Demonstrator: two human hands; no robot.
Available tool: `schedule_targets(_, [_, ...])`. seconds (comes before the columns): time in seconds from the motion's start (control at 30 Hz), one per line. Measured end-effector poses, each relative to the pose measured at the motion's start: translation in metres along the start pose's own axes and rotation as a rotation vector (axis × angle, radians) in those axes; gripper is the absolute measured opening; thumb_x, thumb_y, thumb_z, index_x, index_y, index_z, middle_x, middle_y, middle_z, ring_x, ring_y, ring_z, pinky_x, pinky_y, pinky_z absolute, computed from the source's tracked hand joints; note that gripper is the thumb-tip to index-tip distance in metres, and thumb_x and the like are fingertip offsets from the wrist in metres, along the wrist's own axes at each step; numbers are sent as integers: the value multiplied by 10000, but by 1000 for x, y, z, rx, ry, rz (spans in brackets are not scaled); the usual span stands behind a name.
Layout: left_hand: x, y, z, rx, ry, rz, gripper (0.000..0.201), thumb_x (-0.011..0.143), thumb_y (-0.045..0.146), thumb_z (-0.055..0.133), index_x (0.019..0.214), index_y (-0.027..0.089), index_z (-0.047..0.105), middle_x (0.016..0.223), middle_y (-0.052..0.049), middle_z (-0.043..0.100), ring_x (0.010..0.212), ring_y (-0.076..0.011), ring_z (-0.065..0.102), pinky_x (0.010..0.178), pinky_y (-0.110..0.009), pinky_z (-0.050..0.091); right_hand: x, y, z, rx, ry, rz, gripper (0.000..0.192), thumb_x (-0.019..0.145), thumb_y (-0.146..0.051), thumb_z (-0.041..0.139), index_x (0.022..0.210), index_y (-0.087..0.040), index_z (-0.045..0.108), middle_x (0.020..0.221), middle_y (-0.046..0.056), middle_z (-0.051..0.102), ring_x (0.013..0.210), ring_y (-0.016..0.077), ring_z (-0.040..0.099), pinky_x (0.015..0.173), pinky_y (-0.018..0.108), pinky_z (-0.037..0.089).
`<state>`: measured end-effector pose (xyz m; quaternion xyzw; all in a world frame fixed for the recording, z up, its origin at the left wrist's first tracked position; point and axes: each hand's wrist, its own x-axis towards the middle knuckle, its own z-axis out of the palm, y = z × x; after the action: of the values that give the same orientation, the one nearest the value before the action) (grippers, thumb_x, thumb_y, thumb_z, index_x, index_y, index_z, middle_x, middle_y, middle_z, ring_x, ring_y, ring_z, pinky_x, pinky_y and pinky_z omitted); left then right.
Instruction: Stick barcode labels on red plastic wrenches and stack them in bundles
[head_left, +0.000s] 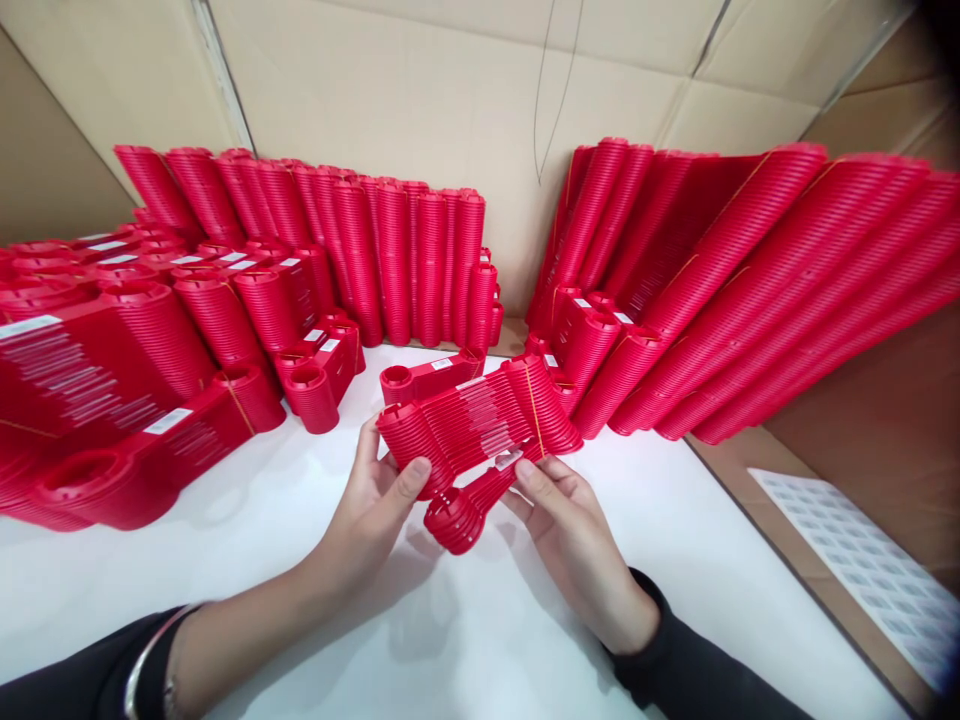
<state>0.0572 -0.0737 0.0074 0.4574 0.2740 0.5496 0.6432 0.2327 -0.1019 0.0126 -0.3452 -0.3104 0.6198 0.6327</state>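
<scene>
Hands met at the middle of the frame over a white table (247, 560). Left hand (375, 515) gripped the near left end of a fanned stack of red plastic pieces (480, 420), thumb on top, other fingers hidden under it. Right hand (570, 535) pinched the stack's lower edge near a small white label (508, 460), fingertips partly tucked behind the red; both hands were closed on the stack. Stack was held just above the table, long axis running left to right and tilted up toward the right, with a thin rubber band (534, 405) around its right part. Lower ends of some pieces hung down between the hands as a rounded red cluster (457, 525); exact shape of a single piece was hard to make out. Count of pieces could not be told.

Piles of the same red pieces (150, 400) covered the left of the table, many with white labels, cut off at the left edge. Upright rows (390, 260) stood at the back against a cardboard wall (420, 90). Long leaning rows (750, 290) filled the right side, running out of frame at the right. One single banded bundle (427, 378) lay flat just behind the held stack.

No boxes or trays were visible; everything sat loose on the table. Sheet of white stickers (862, 560) lay on a brown surface at the right, blurred, print unreadable. Black sleeves covered both forearms' near ends, and a bracelet (146, 655) showed on the left wrist.
</scene>
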Motion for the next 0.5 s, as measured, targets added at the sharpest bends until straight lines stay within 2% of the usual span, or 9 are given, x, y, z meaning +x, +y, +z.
schedule_targets(0.13, [0, 3, 2, -17, -19, -9, 402, 870, 316, 618, 1218, 303, 416, 1130, -42, 618, 955, -197, 639, 834, -351, 530, 0, -2, 0, 26, -99, 5, 168, 802, -271, 685, 962, -223, 695, 982, 43, 687, 928, 211, 613, 880, 365, 484])
schedule_targets(0.33, [1, 9, 5, -69, -6, -45, 416, 837, 334, 657, 1188, 286, 437, 985, -13, 638, 849, -150, 632, 740, -264, 513, -1, -2, -5, 122, -159, 86, 191, 723, -326, 758, 878, -260, 669, 806, -3, 584, 769, 153, 535, 726, 268, 473])
schedule_targets(0.5, [-1, 10, 7, -141, -58, -119, 379, 824, 321, 679, 1131, 262, 464, 873, 12, 634, 721, -105, 609, 696, -232, 498, 0, 2, -11, 112, -235, 76, 217, 669, -392, 802, 720, -272, 629, 763, -9, 562, 776, 173, 512, 749, 310, 448])
